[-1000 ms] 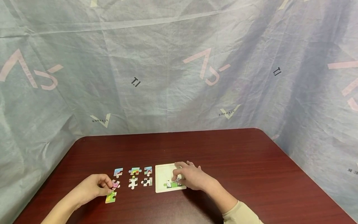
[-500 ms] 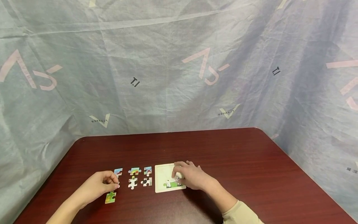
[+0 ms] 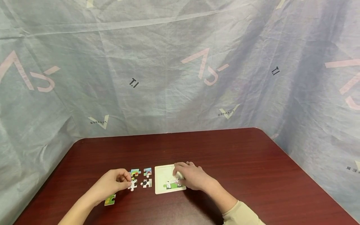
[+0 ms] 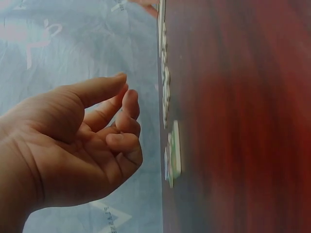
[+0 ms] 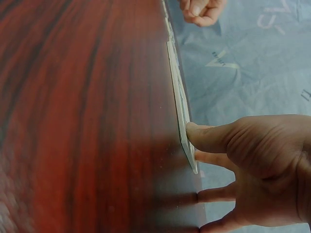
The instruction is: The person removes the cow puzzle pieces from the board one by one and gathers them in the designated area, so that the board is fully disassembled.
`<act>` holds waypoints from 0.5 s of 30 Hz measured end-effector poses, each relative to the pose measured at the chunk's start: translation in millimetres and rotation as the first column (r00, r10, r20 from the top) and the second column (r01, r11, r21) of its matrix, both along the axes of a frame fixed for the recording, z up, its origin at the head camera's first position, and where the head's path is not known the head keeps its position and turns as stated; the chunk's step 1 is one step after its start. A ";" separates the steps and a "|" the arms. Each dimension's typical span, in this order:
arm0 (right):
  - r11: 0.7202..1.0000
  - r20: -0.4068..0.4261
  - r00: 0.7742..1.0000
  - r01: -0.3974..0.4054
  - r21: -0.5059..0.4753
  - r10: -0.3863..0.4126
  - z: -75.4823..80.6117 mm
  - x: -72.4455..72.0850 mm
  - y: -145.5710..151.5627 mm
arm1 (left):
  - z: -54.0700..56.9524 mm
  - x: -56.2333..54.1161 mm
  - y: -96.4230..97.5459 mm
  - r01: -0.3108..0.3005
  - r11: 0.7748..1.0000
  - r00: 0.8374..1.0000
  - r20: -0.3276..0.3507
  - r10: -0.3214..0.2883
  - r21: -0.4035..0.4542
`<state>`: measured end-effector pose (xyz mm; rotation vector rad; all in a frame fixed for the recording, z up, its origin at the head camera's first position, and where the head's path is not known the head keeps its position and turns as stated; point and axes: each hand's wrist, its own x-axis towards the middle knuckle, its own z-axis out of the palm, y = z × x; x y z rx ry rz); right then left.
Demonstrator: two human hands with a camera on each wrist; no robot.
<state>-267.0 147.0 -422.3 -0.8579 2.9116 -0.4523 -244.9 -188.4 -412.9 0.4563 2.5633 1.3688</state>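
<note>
In the head view my left hand (image 3: 111,184) hovers over the left side of a group of jigsaw pieces, thumb and fingertips drawn near each other. The left wrist view shows nothing between its fingers. A white jigsaw piece (image 3: 133,184) lies just right of its fingertips, and a green one (image 3: 110,200) lies below the hand. My right hand (image 3: 194,177) rests at the right side of a pale puzzle tray (image 3: 161,175), thumb on it and other fingers spread. White-and-green pieces (image 3: 172,185) lie in the tray's lower part.
Right of the left hand lie a black-and-white piece (image 3: 146,183), a blue-and-red piece (image 3: 147,172) and a colourful piece (image 3: 135,172). All are on a dark red wooden table (image 3: 239,162). A grey printed cloth (image 3: 152,103) hangs behind it.
My left hand has let the pink piece go and moved right, now covering the spot where pink and blue pieces lay. The right hand and tray have stayed in place.
</note>
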 end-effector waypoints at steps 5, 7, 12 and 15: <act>1.000 -0.005 1.000 0.006 0.009 -0.006 -0.3 -1.0 -0.5 | 1.9 -3.1 15.7 0.041 0.999 0.999 -0.017 -0.041 0.012; 1.000 -0.008 1.000 0.007 0.013 -0.007 0.0 -1.0 -0.9 | 1.6 -3.5 21.3 0.048 0.999 0.999 -0.023 -0.047 0.011; 1.000 -0.011 1.000 0.005 0.016 -0.005 0.7 -0.1 -1.4 | 0.2 -4.2 34.0 0.069 0.997 0.997 -0.036 -0.068 0.028; 1.000 -0.008 1.000 0.006 0.011 -0.006 0.9 0.5 -1.0 | -1.2 -5.1 41.3 0.074 0.997 0.997 -0.041 -0.072 0.036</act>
